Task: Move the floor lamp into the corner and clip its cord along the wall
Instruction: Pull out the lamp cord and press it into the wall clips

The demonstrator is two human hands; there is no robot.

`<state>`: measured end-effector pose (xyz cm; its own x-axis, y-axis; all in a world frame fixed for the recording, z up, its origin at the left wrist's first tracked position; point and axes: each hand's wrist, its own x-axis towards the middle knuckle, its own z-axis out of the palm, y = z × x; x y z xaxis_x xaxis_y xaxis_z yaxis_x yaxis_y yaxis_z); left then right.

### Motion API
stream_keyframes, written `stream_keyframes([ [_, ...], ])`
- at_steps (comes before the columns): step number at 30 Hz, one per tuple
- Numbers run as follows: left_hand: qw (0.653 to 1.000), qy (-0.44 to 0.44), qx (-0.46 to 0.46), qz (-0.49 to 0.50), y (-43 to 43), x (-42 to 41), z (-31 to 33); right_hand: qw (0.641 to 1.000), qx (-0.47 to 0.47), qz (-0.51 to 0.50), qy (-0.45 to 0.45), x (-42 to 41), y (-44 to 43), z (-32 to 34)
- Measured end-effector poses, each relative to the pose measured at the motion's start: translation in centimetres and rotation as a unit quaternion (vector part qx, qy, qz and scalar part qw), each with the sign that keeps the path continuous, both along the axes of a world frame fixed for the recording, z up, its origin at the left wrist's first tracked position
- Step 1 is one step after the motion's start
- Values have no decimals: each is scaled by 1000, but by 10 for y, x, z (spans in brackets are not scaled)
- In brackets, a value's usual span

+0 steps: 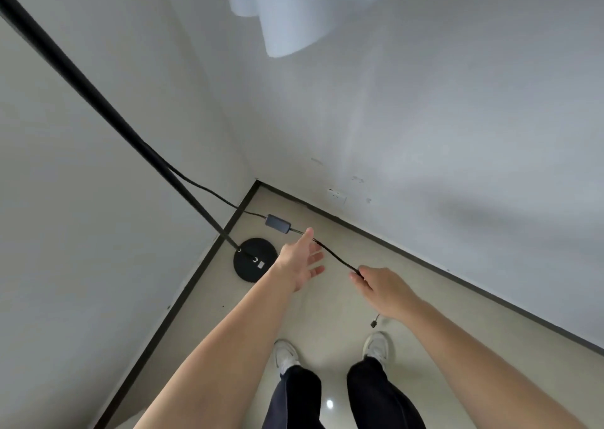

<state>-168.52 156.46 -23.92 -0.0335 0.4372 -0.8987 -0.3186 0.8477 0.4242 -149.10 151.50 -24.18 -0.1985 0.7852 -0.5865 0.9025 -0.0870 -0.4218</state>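
Note:
The black floor lamp stands in the corner, its round base on the floor and its pole rising to the upper left. A black cord leaves the pole, passes a grey inline box and runs to my right hand, which pinches it. The cord's plug end dangles below that hand. My left hand is open, fingers spread, its thumb touching the cord just right of the box.
White walls meet at the corner with a dark baseboard along the floor. A white wall socket sits low on the right wall. A white curtain hangs above. My feet in white shoes stand on the beige floor.

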Motion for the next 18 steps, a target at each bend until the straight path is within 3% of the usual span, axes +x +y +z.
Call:
stream_keyframes([
  [4,998,63,15,-4,4,35,-5,999,-29,-33,19,25,1,-11],
  [10,982,143,68,101,33,41,-1,998,11,-65,-3,75,8,-32],
  [14,963,200,83,161,59,19,3,993,-12,-108,-33,111,7,-59],
  [18,971,187,62,132,67,23,-15,993,-10,-115,-14,103,20,-77],
])
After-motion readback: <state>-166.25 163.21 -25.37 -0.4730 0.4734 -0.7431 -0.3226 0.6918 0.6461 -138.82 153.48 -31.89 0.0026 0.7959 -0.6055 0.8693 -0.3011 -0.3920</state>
